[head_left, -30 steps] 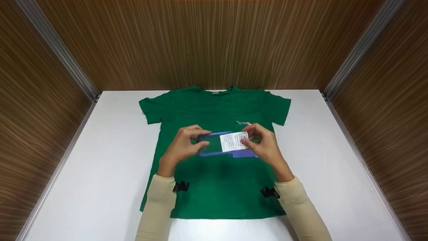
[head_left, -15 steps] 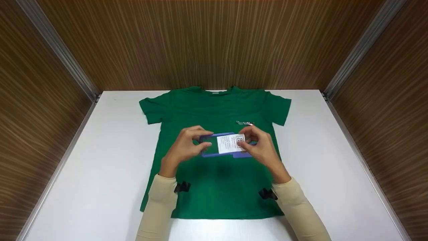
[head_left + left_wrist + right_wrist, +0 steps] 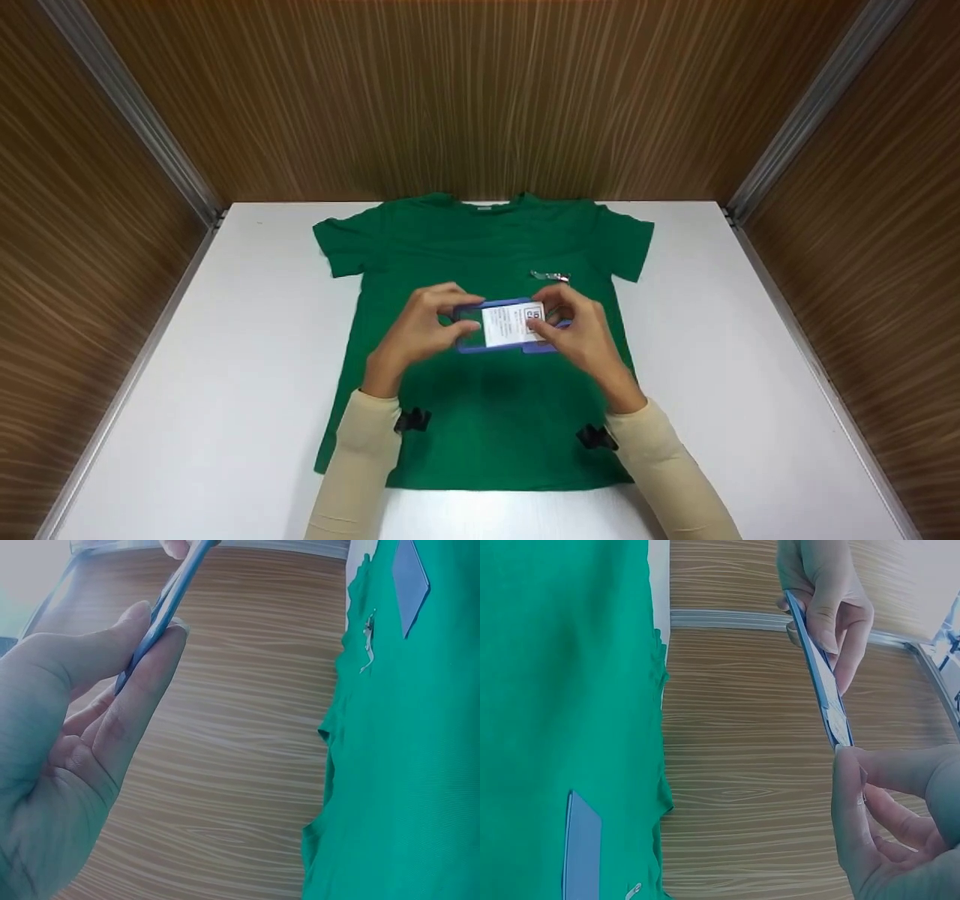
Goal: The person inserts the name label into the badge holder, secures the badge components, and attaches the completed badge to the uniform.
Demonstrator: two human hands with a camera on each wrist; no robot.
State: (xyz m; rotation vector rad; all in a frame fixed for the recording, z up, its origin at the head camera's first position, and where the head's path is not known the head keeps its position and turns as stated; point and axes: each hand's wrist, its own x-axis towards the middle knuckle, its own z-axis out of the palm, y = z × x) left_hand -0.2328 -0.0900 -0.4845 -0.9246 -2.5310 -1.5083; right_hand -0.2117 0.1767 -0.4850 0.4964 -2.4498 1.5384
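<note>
My left hand (image 3: 424,326) pinches the left end of a blue-purple framed card holder (image 3: 474,349) with a clear middle, between thumb and fingers. A white printed ID card (image 3: 504,325) overlaps the right part of the holder, lying within its frame. My right hand (image 3: 583,330) pinches the card's right end. In the right wrist view the card (image 3: 826,686) runs along the thin holder (image 3: 810,652), seen nearly edge-on. Both are held above a green T-shirt (image 3: 480,427). A flat blue-purple plate (image 3: 410,586) lies on the shirt, partly hidden in the head view.
A small silvery strap clip (image 3: 550,277) lies on the shirt's chest, beyond my right hand. The T-shirt is spread flat on a white table (image 3: 225,360). Wood-grain panels (image 3: 480,97) stand at the back and both sides.
The ID card has slid left along the holder and overlaps more of it. My right hand moved left with the card; my left hand shifted slightly right with the holder.
</note>
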